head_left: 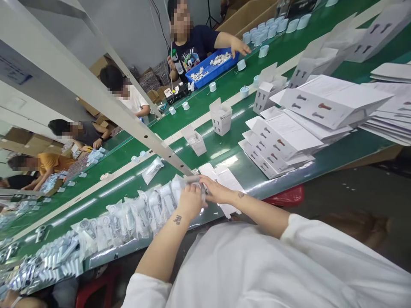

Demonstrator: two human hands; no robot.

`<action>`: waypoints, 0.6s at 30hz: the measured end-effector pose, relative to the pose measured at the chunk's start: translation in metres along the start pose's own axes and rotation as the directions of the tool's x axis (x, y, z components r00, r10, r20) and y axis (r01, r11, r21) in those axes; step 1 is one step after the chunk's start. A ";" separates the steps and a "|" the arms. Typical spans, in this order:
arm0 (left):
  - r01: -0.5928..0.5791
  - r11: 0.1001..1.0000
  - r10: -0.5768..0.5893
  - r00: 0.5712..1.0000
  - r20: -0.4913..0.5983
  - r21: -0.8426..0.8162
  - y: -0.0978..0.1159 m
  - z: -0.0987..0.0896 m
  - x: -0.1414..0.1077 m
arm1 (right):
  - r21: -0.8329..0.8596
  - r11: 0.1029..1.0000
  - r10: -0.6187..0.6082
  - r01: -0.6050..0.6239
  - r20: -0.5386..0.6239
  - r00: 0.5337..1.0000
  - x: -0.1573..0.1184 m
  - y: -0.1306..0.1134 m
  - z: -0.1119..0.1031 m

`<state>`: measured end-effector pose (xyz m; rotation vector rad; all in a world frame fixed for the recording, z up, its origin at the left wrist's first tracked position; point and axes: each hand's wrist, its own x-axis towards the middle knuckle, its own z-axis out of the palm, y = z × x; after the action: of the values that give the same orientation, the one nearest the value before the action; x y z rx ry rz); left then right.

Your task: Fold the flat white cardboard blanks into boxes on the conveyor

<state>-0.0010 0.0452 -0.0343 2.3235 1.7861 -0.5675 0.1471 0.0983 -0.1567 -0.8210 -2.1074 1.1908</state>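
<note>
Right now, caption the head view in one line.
Left hand and right hand hold a clear plastic packet over a green conveyor belt.

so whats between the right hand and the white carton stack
Past the right hand, the head view shows a loose white sheet on the green belt.

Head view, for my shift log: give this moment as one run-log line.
left hand: on clear plastic bag | right hand: on same bag | nearby: row of bagged parts on green conveyor belt | beyond: stacked white cartons

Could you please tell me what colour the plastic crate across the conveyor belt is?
The rectangular plastic crate is bright blue, shown best in the head view.
</note>
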 end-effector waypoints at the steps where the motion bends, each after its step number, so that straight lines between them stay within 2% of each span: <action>1: -0.002 1.000 0.002 1.000 0.010 0.008 0.000 0.009 0.001 | 0.032 0.999 -0.016 0.016 0.003 1.000 0.000 0.002 0.000; 4: -0.021 0.999 0.022 0.999 -0.041 0.027 -0.005 0.030 0.011 | 0.078 0.997 -0.021 0.021 -0.002 1.000 0.001 0.001 0.004; 8: -0.114 0.993 0.114 0.991 -0.073 0.011 -0.013 0.041 0.021 | 0.192 0.980 0.037 -0.045 0.044 0.998 0.002 -0.004 0.001; 10: -0.187 0.982 0.187 0.980 -0.069 -0.004 -0.021 0.040 0.014 | 0.273 0.957 0.089 -0.099 0.050 0.995 0.001 -0.003 -0.017; 11: -0.221 0.975 0.220 0.972 -0.082 -0.008 -0.029 0.038 0.006 | 0.262 0.955 0.145 -0.137 -0.013 0.989 0.000 -0.002 -0.033; 12: -0.245 0.969 0.241 0.963 -0.124 -0.019 -0.039 0.036 -0.006 | 0.220 0.957 0.219 -0.188 -0.126 0.967 -0.002 0.000 -0.053; 13: -0.258 0.966 0.249 0.952 -0.177 -0.030 -0.055 0.032 -0.021 | 0.153 0.953 0.296 -0.260 -0.301 0.906 -0.006 0.000 -0.075; 14: -0.265 0.961 0.230 0.925 -0.304 -0.079 -0.075 0.028 -0.037 | 0.070 0.925 0.349 -0.373 -0.541 0.765 -0.009 0.000 -0.100; 15: -0.262 0.953 0.167 0.873 -0.458 -0.152 -0.101 0.024 -0.053 | 0.024 0.879 0.349 -0.475 -0.710 0.611 -0.014 -0.002 -0.124; 16: -0.254 0.940 0.075 0.806 -0.587 -0.228 -0.131 0.020 -0.066 | -0.016 0.813 0.312 -0.582 -0.832 0.458 -0.018 -0.003 -0.147; 17: -0.232 0.929 -0.016 0.752 -0.659 -0.287 -0.165 0.017 -0.075 | -0.076 0.693 0.246 -0.717 -0.910 0.333 -0.021 -0.005 -0.166; 18: -0.199 0.923 -0.093 0.716 -0.692 -0.330 -0.199 0.013 -0.080 | -0.116 0.561 0.213 -0.820 -0.937 0.279 -0.023 -0.006 -0.181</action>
<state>-0.2108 0.0241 0.0051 2.4342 1.8311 0.7471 0.2931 0.1739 -0.0769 -2.1036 -1.2243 0.0888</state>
